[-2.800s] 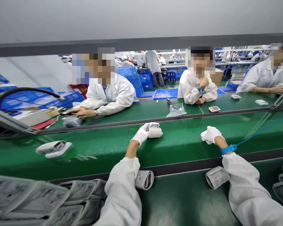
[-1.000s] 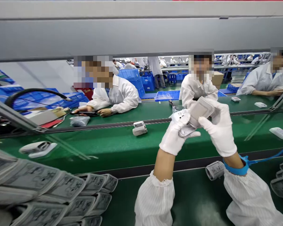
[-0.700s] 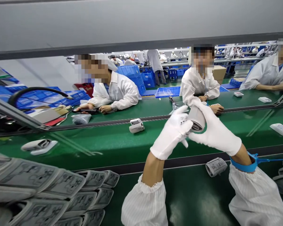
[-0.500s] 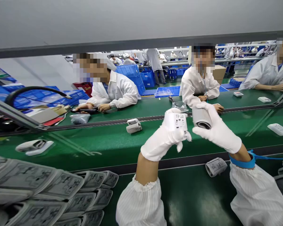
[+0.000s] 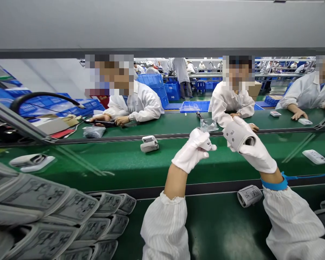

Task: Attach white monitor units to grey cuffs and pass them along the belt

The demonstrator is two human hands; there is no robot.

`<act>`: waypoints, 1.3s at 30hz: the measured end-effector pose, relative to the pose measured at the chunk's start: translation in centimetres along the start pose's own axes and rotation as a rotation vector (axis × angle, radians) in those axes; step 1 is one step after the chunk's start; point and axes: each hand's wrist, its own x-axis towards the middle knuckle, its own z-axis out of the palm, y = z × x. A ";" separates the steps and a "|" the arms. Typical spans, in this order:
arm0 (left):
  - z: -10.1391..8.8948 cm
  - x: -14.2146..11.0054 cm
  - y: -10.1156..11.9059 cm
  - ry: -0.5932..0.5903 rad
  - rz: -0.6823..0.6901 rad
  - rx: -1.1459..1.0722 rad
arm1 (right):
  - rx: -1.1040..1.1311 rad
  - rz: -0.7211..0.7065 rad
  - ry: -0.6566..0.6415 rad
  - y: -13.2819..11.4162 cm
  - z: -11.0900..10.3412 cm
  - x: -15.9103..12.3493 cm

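My left hand, in a white glove, is closed around a small white electronic device that shows only in part between the fingers. My right hand, gloved too, grips a rolled grey cuff with dark spots on its outer face and an open end turned toward me. Both hands are raised over the green conveyor belt, a short gap between them. Below my right wrist, another rolled cuff with printed drawings lies on the green bench.
Stacked grey cuffs fill the left foreground. On the belt sit a cuff with a white device, another such pair and a white device. Co-workers sit opposite, one with a hand by a device. A grey panel spans overhead.
The white device in my left hand has turned, so its labelled face no longer shows. The right-hand cuff has rotated to show its spots. Items on the belt have shifted slightly left.
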 end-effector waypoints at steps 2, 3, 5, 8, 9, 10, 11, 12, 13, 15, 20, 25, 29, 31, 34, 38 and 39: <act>-0.5 0.6 -0.6 -0.037 -0.021 0.041 | 0.167 0.041 0.005 0.8 0.0 0.2; -0.7 0.9 -0.8 -0.060 -0.052 0.033 | 0.253 0.058 0.007 1.2 -0.1 0.2; -0.7 1.2 -1.0 -0.120 -0.124 -0.014 | 0.279 0.048 0.024 1.8 -0.2 0.3; 0.0 1.0 -0.8 -0.178 -0.156 -0.032 | 0.141 0.004 0.029 1.9 -0.3 0.4; 0.4 0.8 -0.7 -0.191 -0.152 -0.018 | 0.064 -0.009 0.029 1.8 -0.3 0.5; 0.7 0.5 -0.7 -0.199 -0.146 0.003 | -0.009 -0.022 0.028 1.7 -0.2 0.5; 1.0 0.3 -0.6 -0.204 -0.139 0.030 | -0.069 -0.035 0.023 1.5 0.0 0.5; 1.3 0.0 -0.7 -0.204 -0.127 0.060 | -0.109 -0.047 0.019 1.4 0.2 0.5; 1.5 -0.3 -0.8 -0.199 -0.109 0.094 | -0.128 -0.058 0.016 1.3 0.5 0.5; 1.7 -0.6 -1.1 -0.174 -0.066 0.171 | -0.126 -0.069 0.008 1.3 1.1 0.5; 1.5 -0.8 -1.9 -0.090 -0.073 0.332 | -0.067 -0.052 -0.052 2.0 1.6 0.3; 1.7 -0.9 -1.9 -0.037 -0.055 0.369 | -0.059 -0.040 -0.067 1.7 1.4 0.1; 1.9 -0.9 -1.9 -0.042 -0.049 0.402 | -0.118 -0.039 -0.051 1.5 1.4 0.0; 2.0 -0.9 -1.9 -0.033 -0.046 0.426 | -0.118 -0.024 -0.053 1.5 1.4 0.0; 2.3 -1.0 -2.0 -0.024 -0.031 0.442 | -0.117 -0.003 -0.072 1.5 1.0 0.0; 2.8 -1.2 -2.0 -0.012 -0.049 0.476 | -0.206 0.012 -0.099 1.0 0.6 0.0; 2.9 -1.3 -2.0 -0.004 -0.053 0.499 | -0.241 0.012 -0.103 0.8 0.6 0.0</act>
